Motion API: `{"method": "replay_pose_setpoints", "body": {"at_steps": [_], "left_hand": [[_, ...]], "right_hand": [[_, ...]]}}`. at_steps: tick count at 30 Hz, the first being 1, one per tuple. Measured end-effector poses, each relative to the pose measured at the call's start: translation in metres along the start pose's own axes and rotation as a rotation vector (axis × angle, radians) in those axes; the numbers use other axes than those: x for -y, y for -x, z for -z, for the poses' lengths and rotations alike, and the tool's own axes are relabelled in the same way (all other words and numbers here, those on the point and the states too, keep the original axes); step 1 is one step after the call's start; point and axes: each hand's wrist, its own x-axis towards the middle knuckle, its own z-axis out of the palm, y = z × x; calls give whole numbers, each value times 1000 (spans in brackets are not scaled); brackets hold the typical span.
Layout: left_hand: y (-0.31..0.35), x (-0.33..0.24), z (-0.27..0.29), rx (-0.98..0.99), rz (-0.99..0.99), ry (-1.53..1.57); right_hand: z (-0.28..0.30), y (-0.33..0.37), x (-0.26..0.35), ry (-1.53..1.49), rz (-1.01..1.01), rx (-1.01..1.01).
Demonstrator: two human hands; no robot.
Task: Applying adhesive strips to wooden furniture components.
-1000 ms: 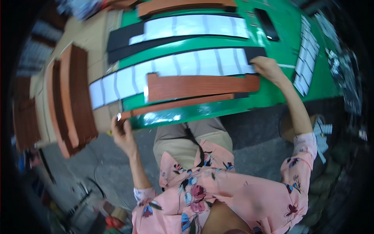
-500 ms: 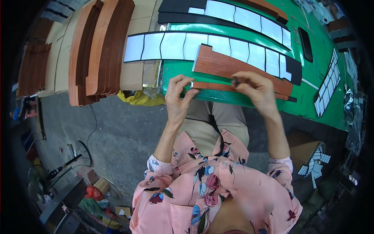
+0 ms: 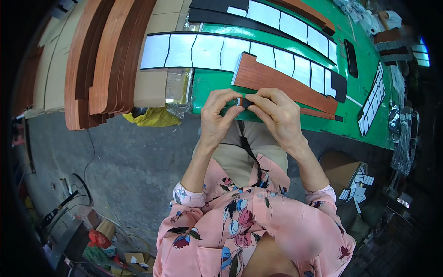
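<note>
With its fingers closed, my left hand [image 3: 216,117] pinches the left end of a narrow wood-grain strip [image 3: 317,113], which lies along the near edge of the green table. My right hand [image 3: 279,117] holds a small dark piece [image 3: 247,102] between thumb and fingers, against that same end. The hands almost meet there, and my right hand hides the strip's middle. Just beyond them lies a wider reddish-brown wood-grain panel [image 3: 284,82] with a notched end. It partly covers a long black-edged sheet of white pieces [image 3: 207,51].
Curved wood-grain panels [image 3: 117,60] stand stacked on cardboard at the left. A second black-edged white sheet [image 3: 293,25] lies farther back. On the green table [image 3: 369,127], a black phone [image 3: 350,57] and a white gridded strip [image 3: 371,99] lie to the right. A bin [image 3: 339,171] with white scraps stands below.
My right hand has moved left to the strip's end, bringing the small dark piece against it. My left hand keeps its pinch there. The whole view has shifted slightly.
</note>
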Motion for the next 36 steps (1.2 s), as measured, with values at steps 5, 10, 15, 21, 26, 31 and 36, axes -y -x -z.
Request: {"method": "replay_pose_setpoints", "body": {"at_steps": [5,10,15,21,26,31,36], "left_hand": [[-3,0,-1,-4,-18,-17],[-3,3,-1,-10,-35,-37],[-3,3,-2,-16,-41,-49],[-3,4,1,12,-83,-96],[-3,3,-2,-29,-51,-59],[-3,3,-3,-31,-60,-68],[-2,2,-3,-39,-76,-71]], "right_hand": [[-2,-2,0,55,12,4],[-2,-2,2,73,1,-2],[-5,-2,2,92,13,-16],[-6,-3,2,108,11,-28],[-7,-2,2,111,21,-38],[-6,-3,2,112,23,-36],[-6,-2,3,127,12,-26]]}}
